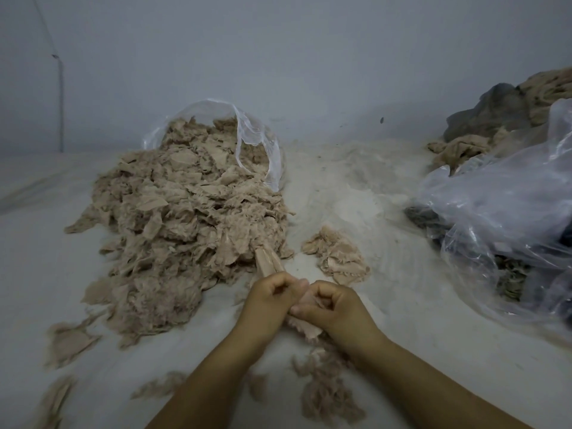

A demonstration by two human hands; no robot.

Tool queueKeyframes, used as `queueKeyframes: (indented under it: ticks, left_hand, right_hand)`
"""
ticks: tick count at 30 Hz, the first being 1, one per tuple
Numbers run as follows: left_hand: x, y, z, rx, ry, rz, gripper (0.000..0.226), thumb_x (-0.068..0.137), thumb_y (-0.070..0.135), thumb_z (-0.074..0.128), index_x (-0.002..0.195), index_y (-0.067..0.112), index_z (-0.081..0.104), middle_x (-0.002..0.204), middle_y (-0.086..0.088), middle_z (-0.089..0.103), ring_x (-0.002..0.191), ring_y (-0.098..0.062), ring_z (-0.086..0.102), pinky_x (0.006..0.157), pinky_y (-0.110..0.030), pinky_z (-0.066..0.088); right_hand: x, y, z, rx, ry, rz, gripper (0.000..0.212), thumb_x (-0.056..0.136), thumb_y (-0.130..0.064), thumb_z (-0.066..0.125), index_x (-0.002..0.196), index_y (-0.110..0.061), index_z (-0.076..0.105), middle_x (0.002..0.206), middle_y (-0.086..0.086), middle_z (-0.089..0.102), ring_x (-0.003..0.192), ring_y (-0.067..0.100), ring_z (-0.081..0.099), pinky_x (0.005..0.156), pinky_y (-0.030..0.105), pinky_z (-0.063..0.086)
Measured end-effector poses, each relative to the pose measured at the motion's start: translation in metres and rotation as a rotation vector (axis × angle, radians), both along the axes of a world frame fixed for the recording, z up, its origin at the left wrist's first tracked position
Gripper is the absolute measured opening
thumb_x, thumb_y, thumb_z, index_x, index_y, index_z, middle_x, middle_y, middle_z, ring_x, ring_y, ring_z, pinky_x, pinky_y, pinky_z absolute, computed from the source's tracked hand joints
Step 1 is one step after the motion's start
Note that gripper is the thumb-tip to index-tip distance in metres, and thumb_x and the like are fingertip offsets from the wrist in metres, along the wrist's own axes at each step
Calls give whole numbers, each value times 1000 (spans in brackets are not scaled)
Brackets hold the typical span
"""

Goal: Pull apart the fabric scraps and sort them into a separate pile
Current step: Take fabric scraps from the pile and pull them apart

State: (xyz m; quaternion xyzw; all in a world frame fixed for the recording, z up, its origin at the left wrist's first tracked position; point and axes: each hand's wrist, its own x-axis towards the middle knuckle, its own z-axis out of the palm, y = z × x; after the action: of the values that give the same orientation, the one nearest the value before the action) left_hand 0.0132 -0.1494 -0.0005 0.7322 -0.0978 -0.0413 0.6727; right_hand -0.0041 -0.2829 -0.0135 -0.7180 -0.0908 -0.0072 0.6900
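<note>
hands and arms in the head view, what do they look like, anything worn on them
Two bare forearms come up from the bottom edge. No sleeves, gloves, watch, rings or bands show on the left hand or the right hand. Nails are short and unpainted where visible. No markings can be made out in this dim light.

— What lies on your pale floor (387, 351)?
— At ten o'clock, a big heap of beige scraps (185, 218) spilling from a clear bag (263, 144). At twelve, a small pile (335, 253). At three, a crumpled plastic bag (501, 218). At six, loose fluff (325, 394).
</note>
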Motion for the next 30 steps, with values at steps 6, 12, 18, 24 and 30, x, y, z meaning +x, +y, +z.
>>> queueKeyframes:
  ticks: [6,12,18,24,30]
  left_hand:
    - [12,12,0,-134,41,256,25,93,13,54,69,8,57,53,-4,50,46,-12,45,43,-23,36]
    - [28,35,6,-280,-8,533,28,96,15,51,68,11,52,51,-1,51,42,-9,44,38,-17,36]
    - [8,11,2,-227,9,102,22,85,25,62,70,10,65,56,-6,59,46,-12,52,40,-21,40]
    - [1,5,3,-164,16,46,25,79,33,63,63,13,64,51,-1,55,43,-9,48,43,-21,38]
    - [11,10,2,-110,-132,360,35,93,24,54,64,5,54,53,-4,42,50,-13,37,48,-27,31]
  right_hand:
    - [-3,-3,6,-55,-31,-22,24,79,-25,73,71,-13,55,48,5,61,38,5,47,45,15,37]
    - [-7,-8,7,-45,-26,157,37,74,-55,72,59,-23,59,51,5,64,37,8,48,44,17,39]
    - [-5,0,4,-71,-22,-52,59,60,-67,66,95,-19,58,91,4,67,87,24,66,74,29,55]
    - [0,-3,8,176,41,-85,30,70,-26,71,80,0,61,66,12,63,58,20,60,53,26,50]
    - [4,-3,6,243,63,-185,18,82,-17,67,71,-5,58,50,3,55,42,11,48,40,19,39]
